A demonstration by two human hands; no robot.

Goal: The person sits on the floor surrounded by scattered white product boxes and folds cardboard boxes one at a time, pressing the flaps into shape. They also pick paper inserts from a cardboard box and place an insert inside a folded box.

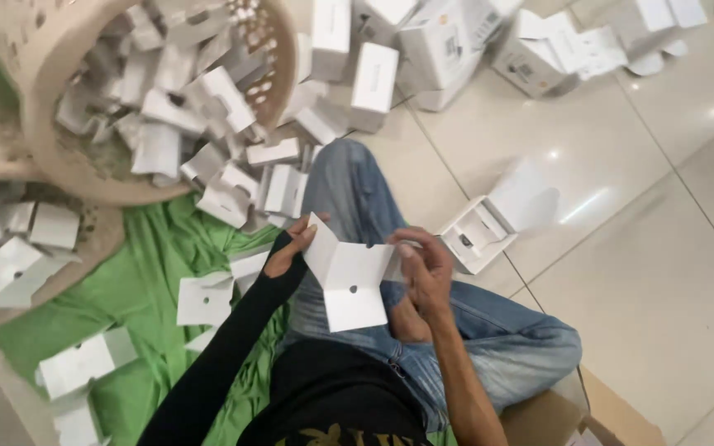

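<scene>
Both hands were clamped on the same white cardboard insert [349,277], a flat die-cut piece w/ a small hole near the bottom and folded flaps. Left hand [289,248] (black sleeve running down to the wrist) pinched the left flap, thumb and fingers closed on the edge. Right hand [427,268] gripped the right side, fingers curled over the top edge. So hands were apart, one per side, insert stretched btwn them just above the person's lap, over the jeans [456,330].

Just right of the right hand sat an open white box [479,233] on the tiled floor [663,248], lid flipped up, not touching the hand. Up and left of the left hand a tan laundry basket [35,99] lay tipped over, spilling a heap of similar white inserts [167,107] toward the knee. More loose inserts were scattered left of and below the left hand on a green cloth [150,272]. Well beyond both hands, more white boxes [423,49] were piled on the floor. Brown carton edge [613,413] below the right forearm.
</scene>
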